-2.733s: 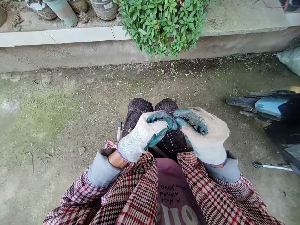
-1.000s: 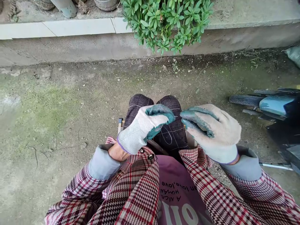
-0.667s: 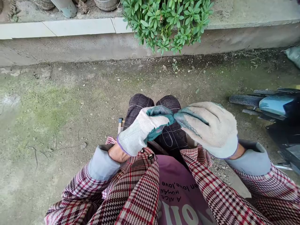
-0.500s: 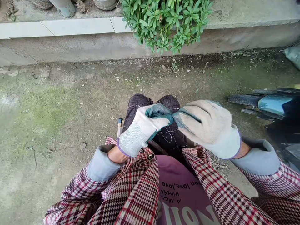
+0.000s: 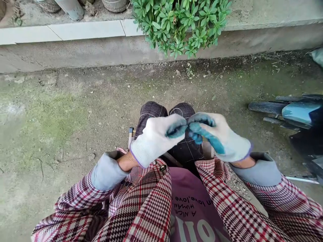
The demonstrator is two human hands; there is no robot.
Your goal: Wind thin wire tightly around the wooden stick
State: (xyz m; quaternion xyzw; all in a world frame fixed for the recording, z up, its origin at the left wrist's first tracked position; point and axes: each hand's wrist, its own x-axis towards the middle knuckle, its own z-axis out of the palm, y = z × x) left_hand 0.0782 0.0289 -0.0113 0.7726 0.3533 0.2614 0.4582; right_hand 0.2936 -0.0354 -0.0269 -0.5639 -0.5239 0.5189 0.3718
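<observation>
Grey-brown ground (image 5: 108, 90) separates 2 gloved hands (image 5: 161, 139) (image 5: 223, 136) from the white-tiled ledge (image 5: 91, 30).

The scene is viewed from a head-worn position, facing forward and steeply downward. The left hand (image 5: 160, 137) and right hand (image 5: 224, 136) are framed centrally at close range; the ledge (image 5: 88, 31) is taken in farther off, along the upper edge.

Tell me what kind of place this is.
It looks like an outdoor yard, perhaps beside a home. The ground is bare earth with greenish patches, a low ledge bears pots and a leafy bush, and there's what seems a bike wheel at the right.
</observation>
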